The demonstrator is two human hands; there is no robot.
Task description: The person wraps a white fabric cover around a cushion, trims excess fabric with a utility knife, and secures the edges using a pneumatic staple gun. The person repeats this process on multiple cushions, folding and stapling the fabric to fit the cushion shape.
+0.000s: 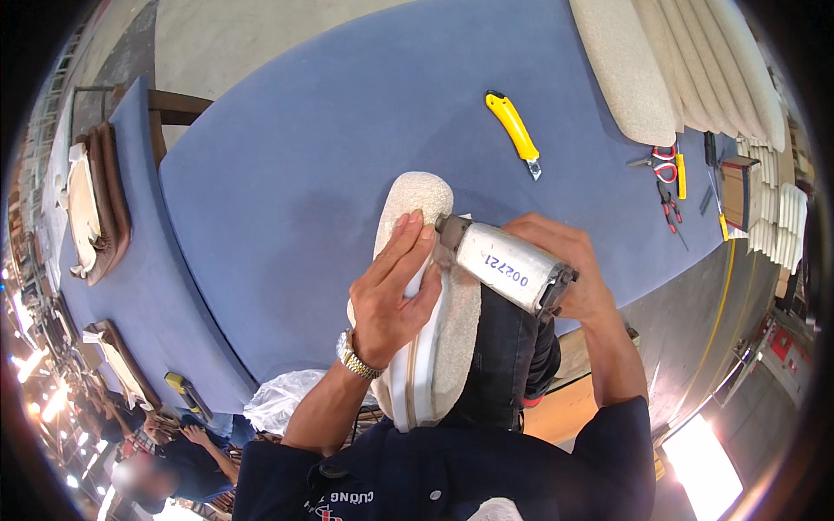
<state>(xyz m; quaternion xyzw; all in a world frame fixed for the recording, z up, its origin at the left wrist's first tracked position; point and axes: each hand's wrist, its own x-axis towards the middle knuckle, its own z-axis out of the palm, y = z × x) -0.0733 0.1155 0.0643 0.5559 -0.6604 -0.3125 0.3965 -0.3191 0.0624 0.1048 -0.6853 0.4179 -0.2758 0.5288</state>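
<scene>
A long beige fabric-covered padded panel [460,334] lies between my arms, its lower end against my body. White strips and a zipper-like brown band run along its length. My left hand [391,300], with a metal watch [356,356] on the wrist, holds the panel, fingers stretched together over the fabric and thumb along the inner edge. In my right hand [565,260] is a silver pneumatic staple gun [504,265], its nose against the panel beside my left fingertips. The right fingers wrap behind the tool, partly hidden.
A yellow utility knife [514,130] with its blade out lies on the blue padded table [304,148]. At right are red-handled scissors [665,163], pliers [669,208] and stacked beige panels [625,69]. Brown pieces [109,204] sit on the left table. Another person [187,456] works lower left.
</scene>
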